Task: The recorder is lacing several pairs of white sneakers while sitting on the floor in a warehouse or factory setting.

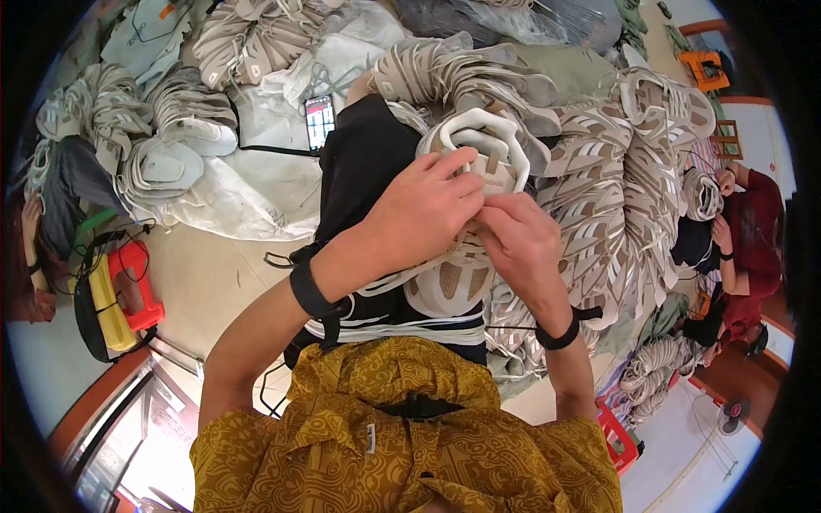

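A beige and white sneaker [449,291] rests on my lap, its toe towards me and its padded collar away from me. My left hand [432,201] is closed over the left side of its tongue, fingers curled. Against it, my right hand [522,235] is closed in a pinch at the lacing; what its fingertips hold is hidden. Loose white shoelaces [402,329] lie across my dark-clad thighs below the toe. More sneaker uppers crowd close to the right of my right hand.
Stacked sneaker uppers [611,188] rise at the right, with more stacks [171,128] at the far left. A phone [320,124] lies on white sacking [265,192]. A red and yellow stool [128,286] stands left. Another person [753,222] handles a shoe at right.
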